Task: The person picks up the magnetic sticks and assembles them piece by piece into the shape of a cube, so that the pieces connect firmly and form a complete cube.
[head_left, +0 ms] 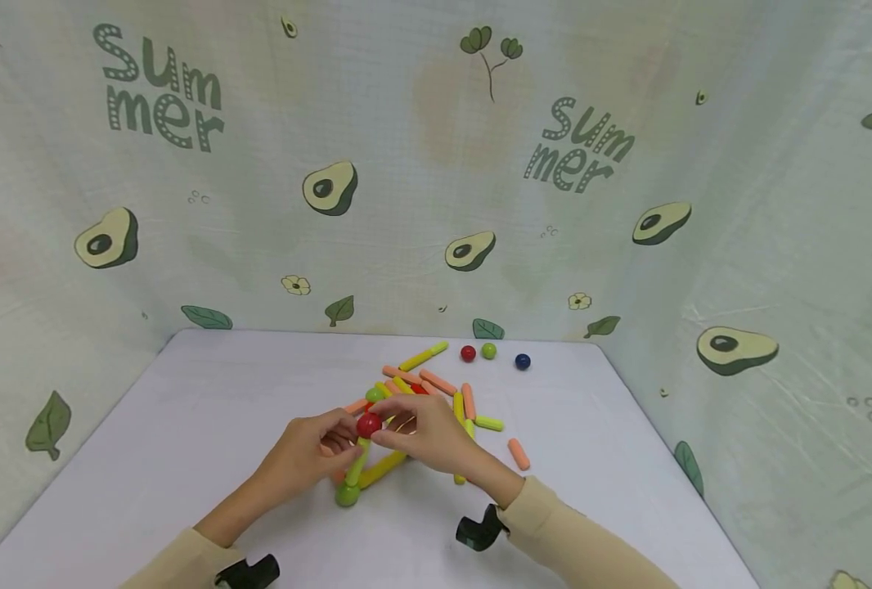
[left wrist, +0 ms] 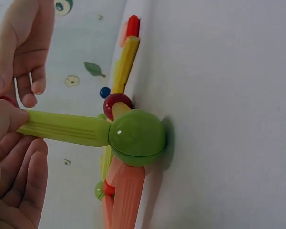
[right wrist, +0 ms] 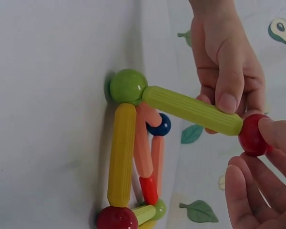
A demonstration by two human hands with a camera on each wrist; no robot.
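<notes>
Head view: both forearms are slanting in from the lower corners, hands meeting just left of centre. Left hand (head_left: 311,451) is curling fingers and thumb round green rod (head_left: 358,465) by its upper end. Right hand (head_left: 429,429) is bending at the wrist, palm down, pinching red ball (head_left: 368,424) between thumb and fingers. Ball is sitting atop the rod, off the table (head_left: 186,409); green ball (head_left: 347,495) is bearing the rod's foot, yellow rod (head_left: 383,470) running off to the right. Cloth (head_left: 406,123) behind is reading "Summer" twice. Table is stretching well past both hands to slanting side edges; far red ball (head_left: 468,353), far green ball (head_left: 488,350) and far blue ball (head_left: 523,361) are lying near the back edge, orange rod (head_left: 519,454) to the right.

Left wrist view: left thumb is pressing on the rod's end; right hand is hanging fingers-down above it in frame. Green ball is resting on the table, salmon rod (left wrist: 128,198) joining it.

Right wrist view: right thumb and fingers are gripping red ball, left thumb is lying along green rod. Rod is tilting between the two balls, touching both. Lower red ball (right wrist: 117,218) is ending yellow rod.
</notes>
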